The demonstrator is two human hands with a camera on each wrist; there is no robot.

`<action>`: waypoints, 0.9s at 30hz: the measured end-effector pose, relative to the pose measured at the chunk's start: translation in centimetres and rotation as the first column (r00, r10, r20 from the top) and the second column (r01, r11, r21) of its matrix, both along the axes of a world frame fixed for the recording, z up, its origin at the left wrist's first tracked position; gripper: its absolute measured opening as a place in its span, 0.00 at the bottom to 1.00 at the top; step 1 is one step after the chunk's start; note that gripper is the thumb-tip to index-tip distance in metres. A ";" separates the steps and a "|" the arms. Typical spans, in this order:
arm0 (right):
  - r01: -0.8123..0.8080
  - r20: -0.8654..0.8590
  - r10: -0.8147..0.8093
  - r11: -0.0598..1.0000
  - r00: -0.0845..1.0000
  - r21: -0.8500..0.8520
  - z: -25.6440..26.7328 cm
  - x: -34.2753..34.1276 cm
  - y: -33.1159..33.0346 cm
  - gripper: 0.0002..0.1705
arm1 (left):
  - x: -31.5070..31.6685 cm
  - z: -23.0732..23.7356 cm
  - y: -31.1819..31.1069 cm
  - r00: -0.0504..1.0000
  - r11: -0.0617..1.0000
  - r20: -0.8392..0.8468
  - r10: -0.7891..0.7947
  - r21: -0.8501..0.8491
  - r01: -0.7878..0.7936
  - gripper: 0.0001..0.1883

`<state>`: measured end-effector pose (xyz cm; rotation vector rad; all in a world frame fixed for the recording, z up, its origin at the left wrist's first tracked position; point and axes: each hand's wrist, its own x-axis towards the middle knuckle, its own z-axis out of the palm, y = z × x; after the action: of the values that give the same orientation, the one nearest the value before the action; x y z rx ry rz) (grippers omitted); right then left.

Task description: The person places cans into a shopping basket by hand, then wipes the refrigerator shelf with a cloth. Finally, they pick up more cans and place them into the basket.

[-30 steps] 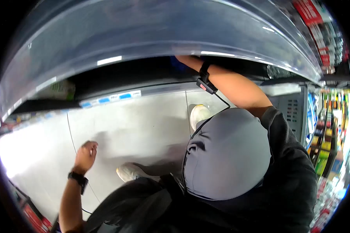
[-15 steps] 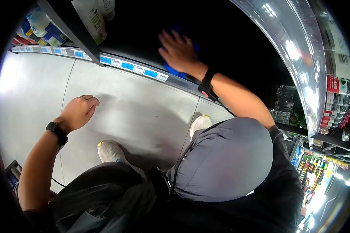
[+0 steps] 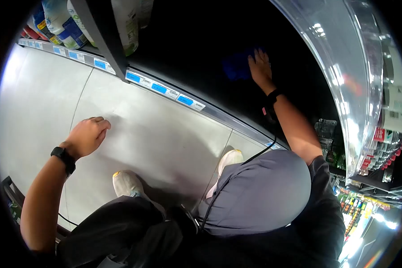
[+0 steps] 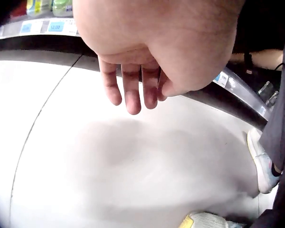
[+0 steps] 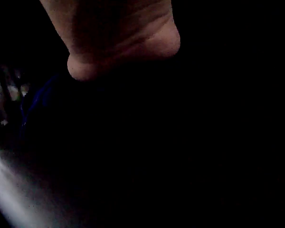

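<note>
Deep inside a dark shelf (image 3: 187, 73), my right hand (image 3: 260, 68) lies with its fingers extended against a blue cloth (image 3: 237, 67). The cloth spreads to the left of the fingers on the black shelf surface. In the right wrist view, deep shadow hides the fingers; only the heel of the right hand (image 5: 118, 42) and a blue fold of cloth (image 5: 38, 99) show. My left hand (image 3: 87, 133) hangs over the floor with loosely bent fingers and nothing in it. The left wrist view shows the fingers of that left hand (image 4: 156, 42) drooping above pale tiles.
Price labels (image 3: 165, 90) line the shelf's front edge. A dark upright (image 3: 100, 38) stands left of the cloth, with bagged and bottled goods (image 3: 64, 29) beyond it. Clear bottles (image 3: 326, 131) sit beside my right forearm, and a transparent curved panel (image 3: 344, 76) borders the shelf on the right.
My view has tilted to bring the shelf's inside into sight. My right hand and the blue cloth have moved from the front edge deeper in and rightward. The left hand still hangs loose.
</note>
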<state>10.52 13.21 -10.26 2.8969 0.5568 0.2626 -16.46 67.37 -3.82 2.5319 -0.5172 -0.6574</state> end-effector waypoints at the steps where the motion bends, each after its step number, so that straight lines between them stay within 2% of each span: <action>1: -0.010 0.020 0.011 1.000 1.000 -0.009 0.2 0.9 0.5 0.25 | -0.1 -0.1 0.2 1.000 1.000 0.001 0.008 -0.002 -0.008 0.06; 2: -0.014 0.017 0.015 1.000 1.000 -0.011 0.0 1.6 1.1 0.25 | -0.2 -0.2 0.5 1.000 1.000 -0.006 0.020 0.002 -0.020 0.06; 4: 0.233 -0.027 -0.231 0.962 0.972 0.140 -0.2 3.4 2.5 0.23 | -0.3 -0.4 0.9 0.999 0.999 -0.017 0.037 0.004 -0.037 0.06; 5: 0.227 -0.030 -0.225 0.964 0.974 0.137 -0.7 4.6 2.5 0.23 | -0.4 -0.5 1.1 0.998 0.999 -0.023 0.053 0.004 -0.052 0.06; 6: 0.162 -0.052 -0.166 0.984 0.985 -0.069 -1.0 5.9 2.4 0.24 | -0.5 -0.6 1.3 0.997 0.998 -0.030 0.068 0.004 -0.068 0.07; 7: 0.084 -0.084 -0.111 0.960 0.990 -0.268 -1.7 7.4 2.2 0.25 | -0.7 -0.7 1.6 0.997 0.997 -0.033 0.075 0.004 -0.075 0.07; 8: 0.076 -0.088 -0.103 0.960 0.991 -0.268 -2.8 9.2 1.6 0.25 | -0.9 -0.7 1.8 0.995 0.996 -0.039 0.092 0.012 -0.091 0.07; 10: -0.153 0.047 0.191 0.893 0.981 -0.424 -5.0 12.1 0.6 0.28 | -1.3 -0.7 2.2 0.992 0.993 -0.045 0.116 0.022 -0.115 0.07; 11: -0.162 0.047 0.199 0.893 0.979 -0.421 -4.1 11.2 2.8 0.28 | -1.6 -0.6 2.4 0.990 0.991 -0.059 0.130 0.032 -0.128 0.07; 12: -0.013 -0.010 0.012 0.998 1.000 -0.057 -2.0 9.0 6.7 0.26 | -1.8 -0.5 2.6 0.987 0.989 -0.073 0.144 0.042 -0.141 0.08; 13: 0.177 -0.134 -0.142 0.938 0.981 0.297 -0.4 7.6 9.8 0.25 | -2.0 -0.4 2.7 0.986 0.988 -0.073 0.152 0.047 -0.149 0.08; 17: 0.135 -0.204 -0.064 0.926 0.977 0.352 0.9 9.4 14.2 0.24 | -2.8 -0.1 3.1 0.977 0.980 -0.086 0.197 0.047 -0.194 0.08; 18: 0.071 -0.460 0.005 0.987 0.888 0.147 1.7 11.4 15.3 0.26 | -3.0 0.0 3.0 0.975 0.978 -0.078 0.206 0.026 -0.205 0.07; 19: -0.051 -0.687 0.010 0.998 0.727 -0.040 2.3 12.5 15.7 0.28 | -3.0 0.1 2.9 0.976 0.979 -0.077 0.205 0.031 -0.204 0.07; 20: -0.047 -0.685 0.010 0.998 0.728 -0.035 2.7 11.5 16.4 0.28 | -2.9 0.2 2.8 0.978 0.980 -0.073 0.198 0.026 -0.196 0.07; 22: 0.027 -0.632 0.113 0.978 0.767 0.207 2.3 7.5 18.9 0.30 | -2.5 0.4 2.3 0.981 0.983 -0.066 0.185 0.021 -0.184 0.07; 23: 0.033 -0.629 0.108 0.978 0.769 0.207 2.5 4.5 19.8 0.30 | -2.3 0.4 2.0 0.983 0.985 -0.064 0.171 0.017 -0.170 0.07; 25: -0.162 -0.270 0.271 0.917 0.924 0.365 3.0 -1.4 21.1 0.28 | -1.7 0.4 1.4 0.987 0.989 -0.058 0.147 0.014 -0.146 0.07; 26: -0.155 -0.266 0.263 0.918 0.928 0.365 3.0 -2.4 20.9 0.28 | -1.3 0.3 1.1 0.991 0.992 -0.046 0.123 0.013 -0.123 0.07; 27: -0.270 -0.288 0.391 0.884 0.874 0.382 3.1 -3.2 20.7 0.29 | -0.9 0.2 0.8 0.994 0.995 -0.033 0.101 0.011 -0.101 0.07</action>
<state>7.29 33.94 -7.19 3.1744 1.1944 -0.1571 -17.37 68.13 -3.60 2.5325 -0.3726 -0.6655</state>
